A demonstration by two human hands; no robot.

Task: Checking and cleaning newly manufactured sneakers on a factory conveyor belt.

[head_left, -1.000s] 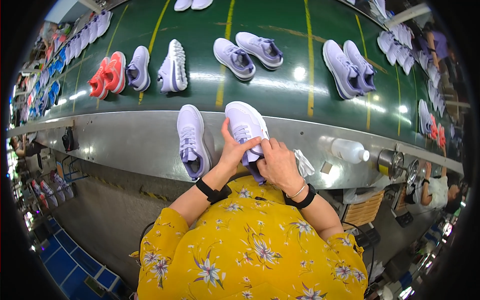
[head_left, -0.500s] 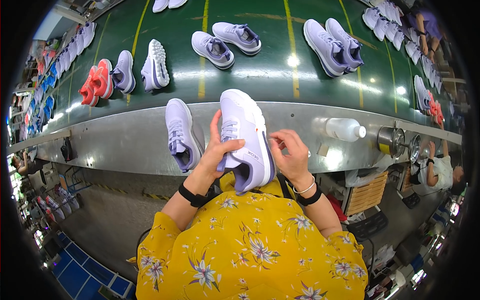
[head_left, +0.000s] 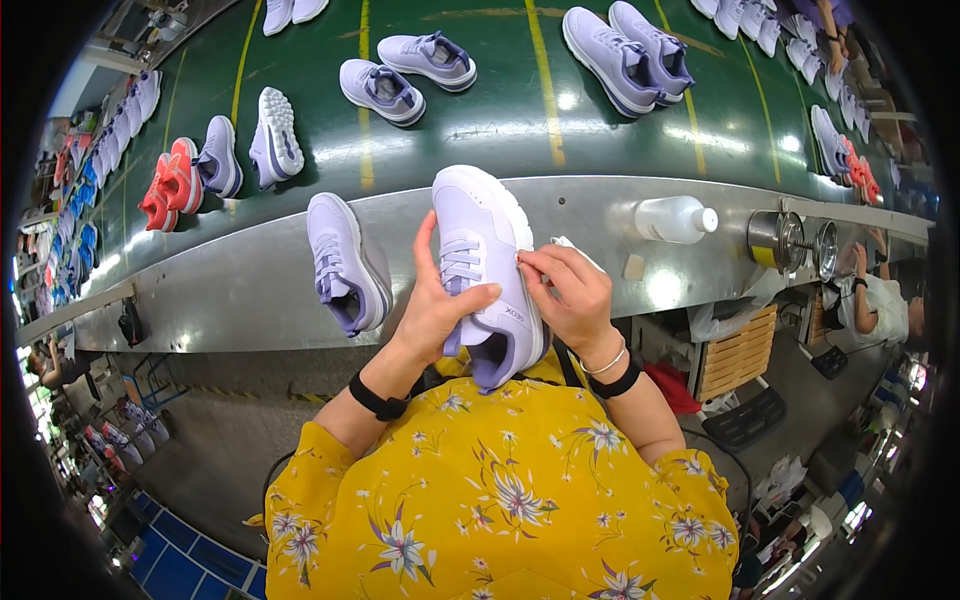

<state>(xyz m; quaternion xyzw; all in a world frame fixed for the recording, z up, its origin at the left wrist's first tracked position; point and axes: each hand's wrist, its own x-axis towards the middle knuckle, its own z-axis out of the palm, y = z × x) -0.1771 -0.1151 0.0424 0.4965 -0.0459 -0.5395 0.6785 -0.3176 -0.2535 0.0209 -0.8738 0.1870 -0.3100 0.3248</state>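
Note:
A lavender sneaker (head_left: 487, 235) with a white sole is held up over the bench edge, toe pointing away from me. My left hand (head_left: 428, 318) grips it from the left, thumb across its side below the laces. My right hand (head_left: 572, 298) is closed in a pinch, fingertips touching the shoe's right side just above the sole. What the pinch holds, if anything, is too small to make out. Something white (head_left: 578, 250) shows behind the right hand; its kind is unclear. A matching sneaker (head_left: 342, 262) rests on the metal bench to the left.
Beyond the metal bench (head_left: 235, 260), a green conveyor belt (head_left: 480, 130) carries several lavender shoes and red shoes (head_left: 172, 188). To the right are a white bottle (head_left: 672, 219), a metal container (head_left: 776, 240) and a wooden slatted seat (head_left: 737, 350). Other people work at the far right.
My right hand has moved up and left, its fingertips now on the sneaker's side where a small orange-red spot showed before. The view has shifted slightly; my left hand keeps its grip.

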